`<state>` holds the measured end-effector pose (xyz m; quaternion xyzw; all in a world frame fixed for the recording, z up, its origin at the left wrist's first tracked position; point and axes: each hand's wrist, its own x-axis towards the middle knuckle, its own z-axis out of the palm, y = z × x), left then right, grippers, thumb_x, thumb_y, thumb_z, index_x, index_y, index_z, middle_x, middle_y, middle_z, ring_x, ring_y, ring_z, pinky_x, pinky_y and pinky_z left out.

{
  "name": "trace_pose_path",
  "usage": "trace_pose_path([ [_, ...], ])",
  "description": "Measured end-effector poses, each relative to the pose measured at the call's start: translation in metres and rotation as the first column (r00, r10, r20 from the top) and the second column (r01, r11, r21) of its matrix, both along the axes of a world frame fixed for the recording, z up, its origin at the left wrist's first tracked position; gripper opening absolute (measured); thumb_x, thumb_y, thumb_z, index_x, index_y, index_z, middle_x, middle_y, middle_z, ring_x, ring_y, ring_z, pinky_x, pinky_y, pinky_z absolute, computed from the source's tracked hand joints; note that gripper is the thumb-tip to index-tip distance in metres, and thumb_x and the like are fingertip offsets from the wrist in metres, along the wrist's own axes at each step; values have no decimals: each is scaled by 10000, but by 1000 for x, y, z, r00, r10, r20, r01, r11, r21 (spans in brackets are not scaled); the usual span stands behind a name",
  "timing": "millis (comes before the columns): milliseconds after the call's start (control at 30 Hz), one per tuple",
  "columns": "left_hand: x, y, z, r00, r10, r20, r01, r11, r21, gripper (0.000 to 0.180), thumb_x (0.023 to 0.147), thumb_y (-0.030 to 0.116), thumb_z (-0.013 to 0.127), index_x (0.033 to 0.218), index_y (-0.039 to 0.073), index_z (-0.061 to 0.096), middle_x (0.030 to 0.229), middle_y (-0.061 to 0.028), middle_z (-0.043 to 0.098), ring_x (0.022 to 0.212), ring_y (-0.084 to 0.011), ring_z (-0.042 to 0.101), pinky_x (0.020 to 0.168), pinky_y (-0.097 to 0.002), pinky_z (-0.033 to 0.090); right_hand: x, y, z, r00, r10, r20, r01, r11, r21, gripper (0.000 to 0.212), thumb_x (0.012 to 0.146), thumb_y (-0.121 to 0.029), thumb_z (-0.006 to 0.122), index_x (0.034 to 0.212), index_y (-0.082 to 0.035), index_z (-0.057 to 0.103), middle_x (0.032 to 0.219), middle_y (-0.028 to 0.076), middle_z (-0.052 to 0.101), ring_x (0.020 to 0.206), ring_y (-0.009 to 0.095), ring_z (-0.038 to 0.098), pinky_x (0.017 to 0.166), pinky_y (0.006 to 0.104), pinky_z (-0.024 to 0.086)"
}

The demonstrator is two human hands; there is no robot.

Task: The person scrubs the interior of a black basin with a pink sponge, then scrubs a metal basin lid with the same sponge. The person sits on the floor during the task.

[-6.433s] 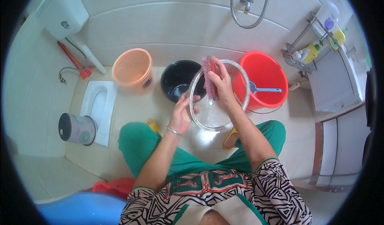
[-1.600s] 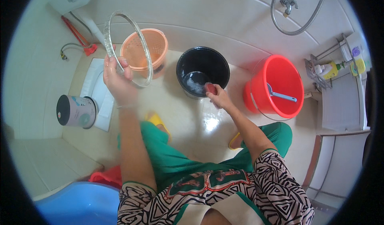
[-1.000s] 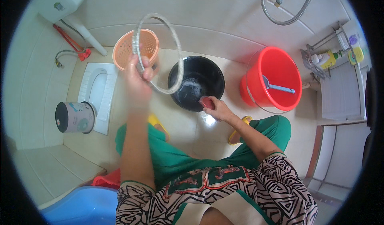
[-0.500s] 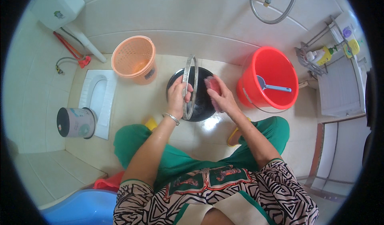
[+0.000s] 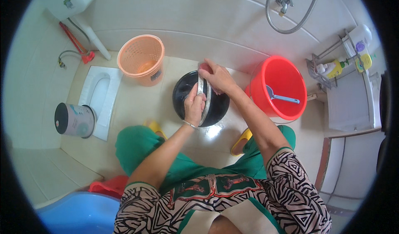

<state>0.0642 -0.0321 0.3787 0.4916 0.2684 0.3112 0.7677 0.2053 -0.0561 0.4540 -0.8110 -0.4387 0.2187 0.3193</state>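
Observation:
Over a black round basin [image 5: 180, 93] on the floor, my left hand [image 5: 194, 106] is closed around a clear, wet-looking ring [image 5: 208, 105] held on edge. My right hand [image 5: 219, 79] has reached the ring's far end with a pink, fuzzy scrubbing cloth [image 5: 203, 67] in its fingers. The cloth presses against the ring there, and most of it is hidden under the hand. The inside of the basin looks dark and wet.
An orange perforated basket [image 5: 141, 55] stands left of the basin. At the right is a red bucket [image 5: 286, 80] holding a blue-grey ladle [image 5: 282, 97]. Farther left are a squat toilet [image 5: 99, 96] and a grey bin [image 5: 75, 120]; a blue tub [image 5: 79, 213] lies near left.
My right hand has moved far and left with the pink cloth, from beside the ring onto its far end. My left hand has lowered slightly toward me, still holding the ring, which has tilted.

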Motion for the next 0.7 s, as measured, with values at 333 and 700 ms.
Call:
trace_pose_path([
  [333,2,6,-6,996,84,23,-81,993,-81,472,879,86,444,1345,52,508,754,46,530,561,-17,421,493,-186,358,-7,-4,-7,995,55,81,-60,997,56,559,844,-433,570,1270,-74,525,951,265,643,896,413,630,794,466,500],
  [700,2,14,-9,996,75,-41,-76,997,-2,462,879,94,433,1328,19,515,808,20,564,579,-28,442,505,-203,377,-24,-23,-3,963,175,205,-172,984,-36,543,849,-422,581,1294,-120,505,977,269,617,881,426,624,789,482,502],
])
